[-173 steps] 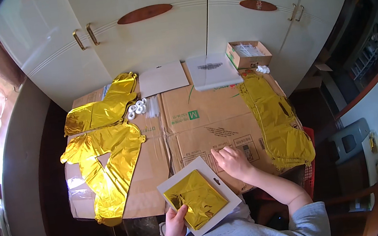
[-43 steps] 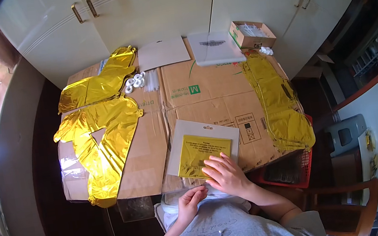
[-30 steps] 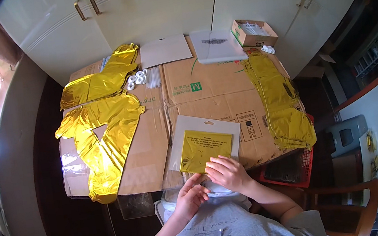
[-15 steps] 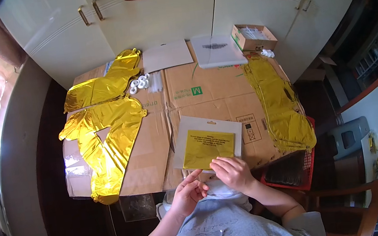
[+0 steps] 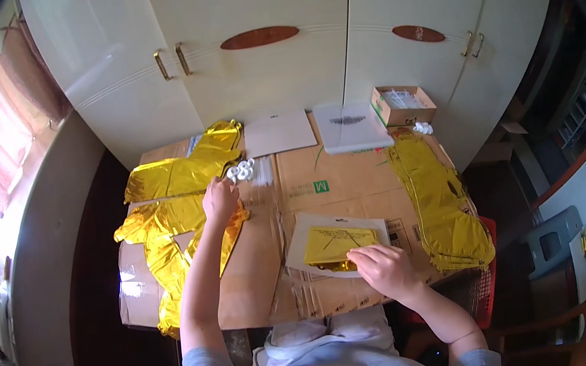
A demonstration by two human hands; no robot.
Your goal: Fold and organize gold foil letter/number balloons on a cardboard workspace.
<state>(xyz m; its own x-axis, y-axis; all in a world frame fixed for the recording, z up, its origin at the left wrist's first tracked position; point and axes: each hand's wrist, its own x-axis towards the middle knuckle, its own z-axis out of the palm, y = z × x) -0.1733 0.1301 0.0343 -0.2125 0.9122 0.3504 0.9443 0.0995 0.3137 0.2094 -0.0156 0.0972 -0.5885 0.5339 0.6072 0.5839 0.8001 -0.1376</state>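
Observation:
My left hand reaches to the far left of the table, beside a cluster of small white rolls. Its fingertips are partly hidden, so whether it grips one is unclear. Near the front, a folded gold foil balloon with dark print on its face lies on a white card with a hang hole. The lower edge of the folded foil is lifted a little. My right hand is closed in a pinch on its lower right corner.
Flat gold foil balloons lie at the left, another stack at the right. Behind are a grey card, a translucent sheet and a box of white sticks. Clear straws lie beside the rolls. Cardboard covers the table.
My left hand has moved from the folded foil up and left to the white rolls. My right hand stays at the foil, whose lower edge now stands raised. The view has tilted upward.

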